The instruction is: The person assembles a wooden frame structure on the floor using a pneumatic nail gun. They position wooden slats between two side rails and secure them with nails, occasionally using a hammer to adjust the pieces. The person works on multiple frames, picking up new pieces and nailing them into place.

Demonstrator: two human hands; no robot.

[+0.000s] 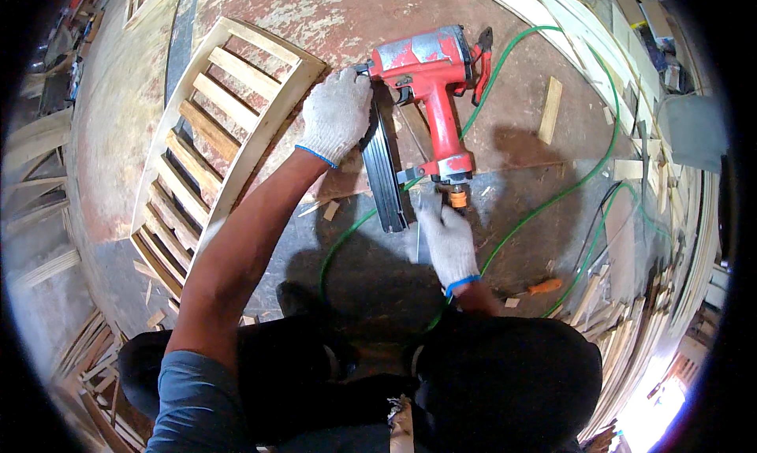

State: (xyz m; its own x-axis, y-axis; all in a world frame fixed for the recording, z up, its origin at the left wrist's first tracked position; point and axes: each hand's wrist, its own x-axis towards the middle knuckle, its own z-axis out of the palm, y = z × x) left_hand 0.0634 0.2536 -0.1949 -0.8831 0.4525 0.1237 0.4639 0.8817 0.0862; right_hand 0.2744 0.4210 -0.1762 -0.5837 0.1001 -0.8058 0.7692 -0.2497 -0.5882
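A red pneumatic nail gun [438, 114] with worn grey patches lies on its side on the floor in front of me. My left hand [337, 115], in a white knit glove, is closed round its nose end, where the long black magazine [382, 173] begins. The magazine slants down toward me. My right hand [449, 244], gloved too, is beside the magazine's near end, just below the orange air fitting [457, 197]. Its fingers are closed on a thin grey strip [423, 244], blurred by motion; whether it is a stick of nails I cannot tell.
A slatted wooden frame [272, 122] lies to the left. A green air hose [544, 206] loops over the floor at the right. Red-handled pliers [481, 73] rest behind the gun. An orange-handled tool [544, 286] and wood scraps [550, 110] lie rightward. Stacked wood strips [631, 358] line the lower right.
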